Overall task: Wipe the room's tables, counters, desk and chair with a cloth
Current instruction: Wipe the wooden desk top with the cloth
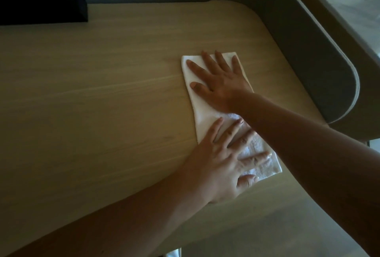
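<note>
I saw two bare forearms reaching in from the bottom edge of the head view, with no sleeves on either as far up as the picture went. The left grip point(223, 166) and the right grip point(216, 81) wore no gloves, and I could see no rings, watch or wristband on them. The nails looked short and plain, though the dim light made fine detail hard to judge. Nothing else of the person's body or clothing showed.
</note>
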